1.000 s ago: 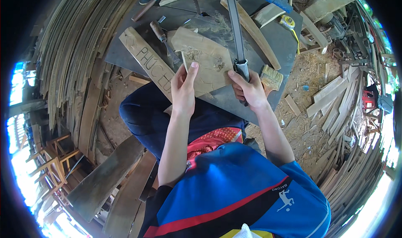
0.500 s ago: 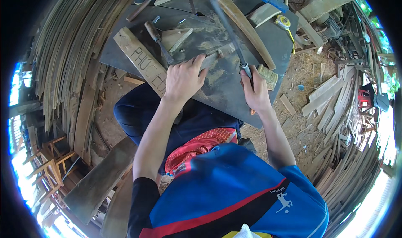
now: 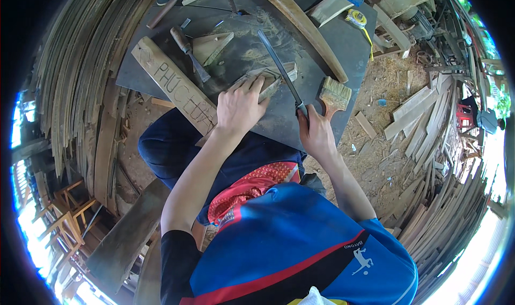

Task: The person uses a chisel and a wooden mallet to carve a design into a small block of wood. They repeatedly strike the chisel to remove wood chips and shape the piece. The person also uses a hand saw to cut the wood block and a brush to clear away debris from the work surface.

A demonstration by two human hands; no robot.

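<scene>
Filing a small wood block on the desk

Wood block (image 3: 268,80) sits mid-desk (image 3: 343,42). Left hand (image 3: 238,106) lies flat, fingers spread, likely pinning it against slip. Right hand (image 3: 315,133) is closed round the file (image 3: 281,72) handle, blade angled across block. Brush (image 3: 333,95) beside right hand, lettered plank (image 3: 174,85) to the left.

The dark bench (image 3: 343,42) is crowded. A long lettered plank (image 3: 174,85) lies diagonally along its left edge, barring the way in from that side. Beyond the left hand (image 3: 238,106), which presses on a small wooden workpiece (image 3: 271,80), lie a wooden-handled tool (image 3: 188,50) and a wedge-shaped block (image 3: 212,45), close together. The file (image 3: 279,69) slants up from the right hand (image 3: 316,136) across the middle. A long curved wooden piece (image 3: 308,31) runs diagonally just right of it, with a paintbrush (image 3: 333,95) near its lower end. Bare bench shows right of the curved piece, below a yellow tape measure (image 3: 355,18), and in the narrow strip between file and curved piece.
</scene>
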